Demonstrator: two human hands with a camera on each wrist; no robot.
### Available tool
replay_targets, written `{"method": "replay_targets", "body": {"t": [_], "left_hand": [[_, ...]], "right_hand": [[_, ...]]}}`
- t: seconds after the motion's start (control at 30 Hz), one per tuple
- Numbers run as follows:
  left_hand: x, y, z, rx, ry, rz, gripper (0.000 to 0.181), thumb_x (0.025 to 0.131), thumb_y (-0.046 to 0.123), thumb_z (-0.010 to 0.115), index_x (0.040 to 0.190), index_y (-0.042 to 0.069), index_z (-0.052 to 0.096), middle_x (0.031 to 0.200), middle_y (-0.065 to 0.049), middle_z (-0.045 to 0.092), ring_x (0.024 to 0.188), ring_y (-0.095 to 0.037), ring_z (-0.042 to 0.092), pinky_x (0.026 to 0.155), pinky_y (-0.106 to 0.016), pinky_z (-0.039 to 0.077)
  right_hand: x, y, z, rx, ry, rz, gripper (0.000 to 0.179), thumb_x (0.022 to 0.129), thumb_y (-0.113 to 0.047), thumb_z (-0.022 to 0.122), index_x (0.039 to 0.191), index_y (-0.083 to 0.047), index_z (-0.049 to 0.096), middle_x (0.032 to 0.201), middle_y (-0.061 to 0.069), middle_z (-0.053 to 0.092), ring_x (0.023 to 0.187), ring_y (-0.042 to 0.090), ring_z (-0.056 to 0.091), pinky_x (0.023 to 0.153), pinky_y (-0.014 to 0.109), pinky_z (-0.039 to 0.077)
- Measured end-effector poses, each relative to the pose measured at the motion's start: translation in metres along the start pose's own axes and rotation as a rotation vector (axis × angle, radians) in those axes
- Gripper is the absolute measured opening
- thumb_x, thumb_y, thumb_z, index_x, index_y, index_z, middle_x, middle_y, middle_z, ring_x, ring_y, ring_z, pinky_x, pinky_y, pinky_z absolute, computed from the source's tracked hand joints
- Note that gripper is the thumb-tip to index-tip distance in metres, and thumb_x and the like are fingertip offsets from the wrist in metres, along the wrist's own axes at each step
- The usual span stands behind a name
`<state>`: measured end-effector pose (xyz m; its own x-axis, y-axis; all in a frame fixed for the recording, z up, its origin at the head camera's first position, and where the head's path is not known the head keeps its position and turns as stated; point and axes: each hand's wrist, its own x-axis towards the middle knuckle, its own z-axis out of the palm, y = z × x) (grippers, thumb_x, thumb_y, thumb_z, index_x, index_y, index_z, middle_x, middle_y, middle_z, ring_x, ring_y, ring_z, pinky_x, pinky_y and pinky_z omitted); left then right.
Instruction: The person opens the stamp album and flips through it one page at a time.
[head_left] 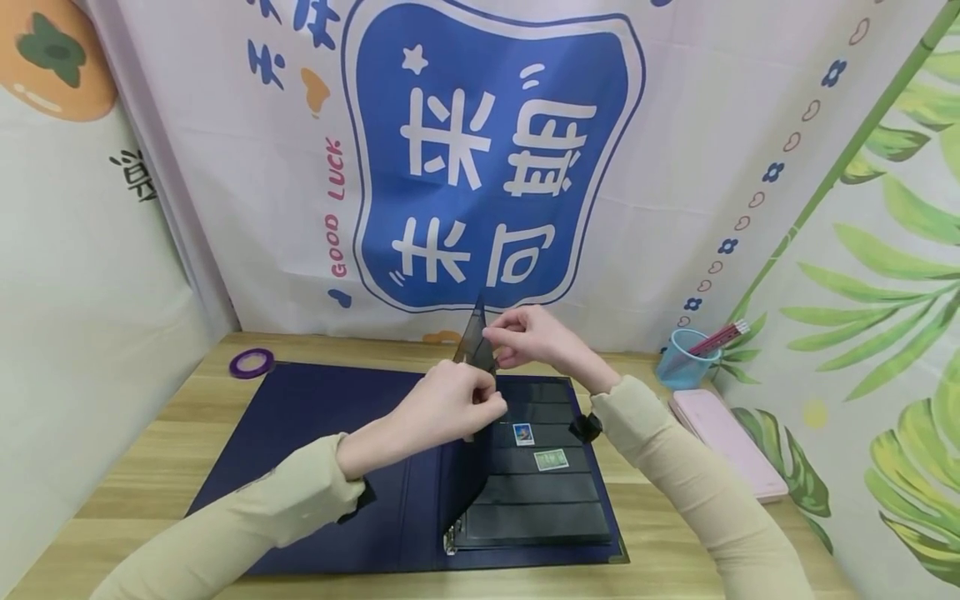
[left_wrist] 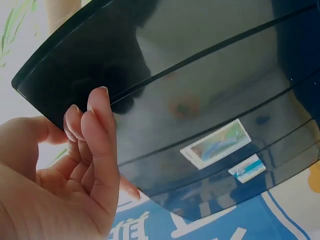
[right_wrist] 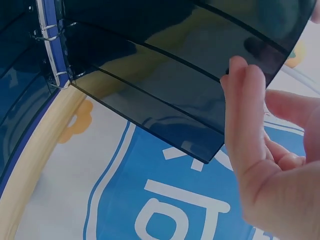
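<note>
Grip closed, both pinching upright black page (left_wrist: 200,107) | left hand (head_left: 450,402) nearer, back upward | right hand (head_left: 538,338) farther forward

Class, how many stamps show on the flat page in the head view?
2: a blue stamp, and a green stamp below it to the right. The lifted page may hide others.

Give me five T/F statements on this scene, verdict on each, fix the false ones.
1. The left hand and the right hand both pinch the raised page. True.
2. The purple roll is inside the blue cup. False: the purple roll lies on the table.
3. Pencils lean in the blue cup. True.
4. The pink case lies left of the album. False: the pink case lies right of the album.
5. A green stamp shows on the flat page. True.
</note>
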<state>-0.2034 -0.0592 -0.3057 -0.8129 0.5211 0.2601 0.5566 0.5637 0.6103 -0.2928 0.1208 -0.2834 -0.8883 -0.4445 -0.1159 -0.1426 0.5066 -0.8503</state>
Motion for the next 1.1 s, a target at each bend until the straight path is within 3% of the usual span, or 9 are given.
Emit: {"method": "replay_targets", "body": {"t": [0.33, 0.53, 0.7, 0.8, 1.1], "left_hand": [[-0.025, -0.017, -0.025, 0.05, 0.065, -0.046, 0.031, 0.091, 0.014, 0.054, 0.06, 0.017, 0.057, 0.048, 0.008, 0.054, 0.043, -0.003, 0.057, 0.046, -0.022, 0.04], [-0.054, -0.033, -0.048, 0.088, 0.066, -0.113, 0.028, 0.093, 0.012, 0.055, 0.065, 0.015, 0.061, 0.052, 0.008, 0.056, 0.046, -0.003, 0.057, 0.048, -0.021, 0.041], [-0.082, -0.052, -0.068, 0.071, 0.022, -0.19, 0.026, 0.096, 0.017, 0.058, 0.072, 0.017, 0.065, 0.055, 0.008, 0.058, 0.049, -0.005, 0.058, 0.051, -0.022, 0.046], [-0.099, -0.07, -0.077, 0.048, -0.012, -0.229, 0.026, 0.099, 0.02, 0.058, 0.074, 0.016, 0.065, 0.056, 0.008, 0.06, 0.051, -0.005, 0.059, 0.053, -0.023, 0.05], [-0.143, -0.132, -0.08, -0.157, -0.187, -0.391, 0.034, 0.103, 0.024, 0.053, 0.076, 0.003, 0.059, 0.063, 0.0, 0.062, 0.059, -0.011, 0.065, 0.055, -0.027, 0.057]], "right_hand": [[-0.008, 0.033, -0.011, 0.05, -0.011, -0.099, 0.037, 0.104, -0.026, 0.053, 0.129, 0.0, 0.059, 0.122, 0.021, 0.068, 0.1, 0.026, 0.074, 0.088, 0.037, 0.059], [-0.012, 0.072, -0.013, -0.035, 0.005, -0.128, 0.039, 0.104, -0.025, 0.051, 0.134, -0.001, 0.057, 0.129, 0.019, 0.066, 0.115, 0.035, 0.066, 0.096, 0.039, 0.056], [-0.013, 0.11, -0.012, -0.197, 0.069, -0.125, 0.039, 0.104, -0.027, 0.053, 0.134, -0.005, 0.06, 0.13, 0.017, 0.066, 0.115, 0.03, 0.066, 0.096, 0.041, 0.055], [-0.013, 0.131, -0.011, -0.238, 0.089, -0.112, 0.04, 0.104, -0.028, 0.053, 0.136, -0.005, 0.059, 0.134, 0.018, 0.063, 0.12, 0.032, 0.063, 0.101, 0.046, 0.052], [-0.01, 0.181, -0.011, -0.372, 0.113, -0.158, 0.044, 0.104, -0.022, 0.052, 0.137, 0.006, 0.054, 0.136, 0.026, 0.06, 0.123, 0.038, 0.061, 0.102, 0.051, 0.05]]}}
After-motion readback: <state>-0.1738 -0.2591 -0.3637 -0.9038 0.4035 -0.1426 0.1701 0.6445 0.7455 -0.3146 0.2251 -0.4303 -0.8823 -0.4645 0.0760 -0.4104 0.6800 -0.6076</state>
